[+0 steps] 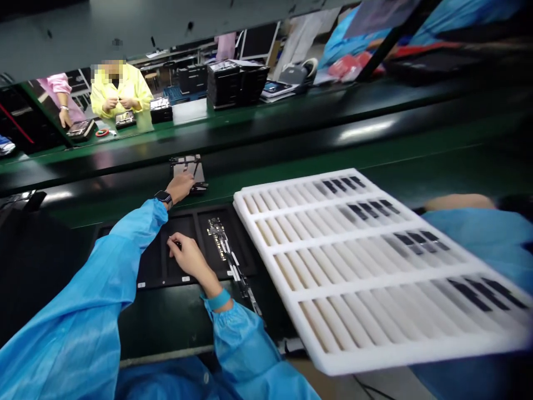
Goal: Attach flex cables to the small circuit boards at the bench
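My left hand [182,186] reaches out to a flat grey electronic unit with a dark frame [188,165]. Its fingers are closed over the unit's near edge, and the fingertips are partly hidden. Closer to me, my right hand [189,256] is held above a black compartment tray [152,261], with thumb and fingers pinched together. Whatever is in that pinch, if anything, is too small to make out. In the tray's right part lies a narrow circuit board [216,236], joined to a long flex strip [241,280] that hangs over the near edge.
To the right, a white foam tray [287,250] with rows of slots holds several black strips [416,241] and juts toward me. A neighbour's blue sleeve [470,233] is beyond it. Across the green bench, a person in yellow [133,86] works near black stacks [225,83].
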The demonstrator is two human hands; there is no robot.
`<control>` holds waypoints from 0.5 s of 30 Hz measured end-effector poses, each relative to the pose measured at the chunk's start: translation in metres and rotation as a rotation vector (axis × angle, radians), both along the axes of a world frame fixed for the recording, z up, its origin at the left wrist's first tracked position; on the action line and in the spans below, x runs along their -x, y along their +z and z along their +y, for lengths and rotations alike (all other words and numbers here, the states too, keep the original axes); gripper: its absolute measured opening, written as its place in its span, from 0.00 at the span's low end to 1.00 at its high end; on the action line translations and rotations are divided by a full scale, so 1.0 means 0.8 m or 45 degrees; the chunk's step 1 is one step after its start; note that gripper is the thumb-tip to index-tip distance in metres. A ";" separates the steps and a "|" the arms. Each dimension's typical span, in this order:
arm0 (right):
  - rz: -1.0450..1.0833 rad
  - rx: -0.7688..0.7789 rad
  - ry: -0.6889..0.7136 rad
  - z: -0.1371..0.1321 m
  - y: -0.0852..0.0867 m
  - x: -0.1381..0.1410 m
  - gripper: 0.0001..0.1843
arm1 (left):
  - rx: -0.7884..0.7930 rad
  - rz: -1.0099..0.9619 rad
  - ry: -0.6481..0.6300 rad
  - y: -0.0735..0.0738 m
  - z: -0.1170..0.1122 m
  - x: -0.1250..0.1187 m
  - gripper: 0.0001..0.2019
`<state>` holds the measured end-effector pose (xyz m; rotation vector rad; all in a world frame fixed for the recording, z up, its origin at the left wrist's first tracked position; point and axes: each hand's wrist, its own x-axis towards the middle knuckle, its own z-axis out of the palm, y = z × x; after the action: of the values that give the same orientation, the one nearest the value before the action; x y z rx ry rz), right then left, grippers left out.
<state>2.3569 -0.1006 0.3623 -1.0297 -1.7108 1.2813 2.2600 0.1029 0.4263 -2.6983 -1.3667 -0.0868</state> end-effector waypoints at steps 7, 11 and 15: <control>-0.035 -0.009 0.003 -0.001 -0.001 -0.001 0.09 | -0.002 0.036 0.180 -0.009 -0.021 0.049 0.17; -0.011 -0.014 0.009 0.002 -0.001 -0.002 0.09 | -0.067 -0.137 0.326 0.016 -0.045 0.051 0.18; 0.049 0.029 0.011 -0.002 -0.005 -0.005 0.13 | -0.142 -0.718 0.518 0.067 -0.153 0.052 0.14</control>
<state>2.3607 -0.1026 0.3587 -1.0055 -1.6774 1.3209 2.2183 -0.0195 0.4802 -2.3322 -1.9516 -0.9067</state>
